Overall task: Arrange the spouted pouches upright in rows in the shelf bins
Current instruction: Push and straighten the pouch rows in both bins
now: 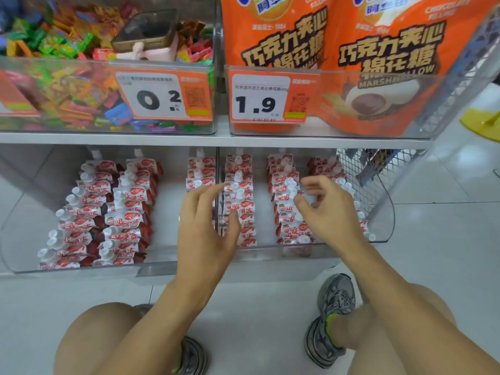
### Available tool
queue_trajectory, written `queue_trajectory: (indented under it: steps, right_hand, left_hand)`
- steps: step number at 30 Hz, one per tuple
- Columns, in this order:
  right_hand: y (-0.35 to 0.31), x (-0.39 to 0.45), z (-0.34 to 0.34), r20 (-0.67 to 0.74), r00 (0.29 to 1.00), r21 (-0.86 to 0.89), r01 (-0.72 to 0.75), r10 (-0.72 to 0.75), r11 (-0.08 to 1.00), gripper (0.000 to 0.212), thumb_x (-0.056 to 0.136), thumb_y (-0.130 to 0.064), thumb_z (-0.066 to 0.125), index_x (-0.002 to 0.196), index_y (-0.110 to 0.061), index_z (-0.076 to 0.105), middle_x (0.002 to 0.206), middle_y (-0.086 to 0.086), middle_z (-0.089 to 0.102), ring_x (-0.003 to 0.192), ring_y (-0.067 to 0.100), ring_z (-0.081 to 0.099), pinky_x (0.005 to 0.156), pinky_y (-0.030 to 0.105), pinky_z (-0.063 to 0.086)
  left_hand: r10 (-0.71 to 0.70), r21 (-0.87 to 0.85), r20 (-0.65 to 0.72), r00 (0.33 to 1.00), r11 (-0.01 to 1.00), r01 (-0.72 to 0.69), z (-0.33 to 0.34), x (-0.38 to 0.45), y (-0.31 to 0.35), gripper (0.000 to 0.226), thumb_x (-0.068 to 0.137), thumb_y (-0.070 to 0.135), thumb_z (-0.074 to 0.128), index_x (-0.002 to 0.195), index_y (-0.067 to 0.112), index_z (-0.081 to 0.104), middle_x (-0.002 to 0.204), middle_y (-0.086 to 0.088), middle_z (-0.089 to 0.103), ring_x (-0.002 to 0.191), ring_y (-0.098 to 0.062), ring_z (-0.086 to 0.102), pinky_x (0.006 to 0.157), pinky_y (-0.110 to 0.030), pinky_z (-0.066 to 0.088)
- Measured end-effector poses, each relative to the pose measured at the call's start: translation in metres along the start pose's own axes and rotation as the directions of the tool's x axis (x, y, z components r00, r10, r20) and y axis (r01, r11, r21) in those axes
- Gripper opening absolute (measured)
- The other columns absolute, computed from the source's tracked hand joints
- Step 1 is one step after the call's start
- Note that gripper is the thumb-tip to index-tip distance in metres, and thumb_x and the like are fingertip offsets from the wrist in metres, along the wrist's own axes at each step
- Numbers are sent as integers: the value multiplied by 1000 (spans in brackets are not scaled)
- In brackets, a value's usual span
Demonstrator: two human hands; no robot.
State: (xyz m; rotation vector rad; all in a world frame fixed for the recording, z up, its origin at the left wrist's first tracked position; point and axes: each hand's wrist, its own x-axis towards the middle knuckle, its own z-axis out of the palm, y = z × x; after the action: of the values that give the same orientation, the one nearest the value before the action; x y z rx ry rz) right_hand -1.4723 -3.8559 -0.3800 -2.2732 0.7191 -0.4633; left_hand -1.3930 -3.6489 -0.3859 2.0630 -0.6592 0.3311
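Both hands reach into the bin [384, 212]: left hand [208, 220] spread loose, right hand [328, 212] pinching pouches [290, 201].

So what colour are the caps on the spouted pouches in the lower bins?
White caps on red-and-white spouted pouches, clearest in the head view.

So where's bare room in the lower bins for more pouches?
Left bin: bare floor between its second pouch row and the short back row. Right bin: three rows, crowded; only narrow gaps, with both hands there.
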Motion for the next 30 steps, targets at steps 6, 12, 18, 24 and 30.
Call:
queue_trajectory:
  steps: [6,12,18,24,30]
  right_hand:
    - [26,7,-31,616,736,165,-469,281,867,67,86,-31,76,143,-28,40,146,-2,47,127,15,53,101,31,45]
    - [46,21,-34,769,623,247,-491,139,835,46,87,8,69,122,-15,51,103,-8,70,92,7,68,82,23,57]
    - [61,27,-27,786,614,300,-477,69,826,55,82,14,71,122,-23,59,110,-1,74,100,12,71,90,30,58]
    - [61,26,-23,754,649,295,-469,99,832,61,77,8,78,124,-26,59,113,0,74,105,14,71,97,37,56]
    - [61,31,-24,726,661,187,-453,188,872,88,72,-16,89,145,-16,39,131,-8,59,125,12,53,107,33,43]
  left_hand:
    - [-317,41,637,702,924,380,53,34,42,53,93,40,57,139,17,41,129,-2,57,95,-11,62,85,-27,50]
    - [-356,149,888,292,822,549,96,39,40,19,89,33,68,107,28,62,89,11,70,70,7,64,70,-14,53]
    - [-366,228,878,308,886,404,114,35,5,94,49,81,74,132,41,50,113,9,70,105,-15,66,96,-40,52]
    - [-322,151,920,223,816,557,113,40,19,51,84,29,75,130,21,54,113,4,69,95,-5,66,77,-19,53]
    - [-389,83,843,371,776,625,120,47,12,102,73,48,79,152,18,21,138,3,52,122,-14,51,102,-29,44]
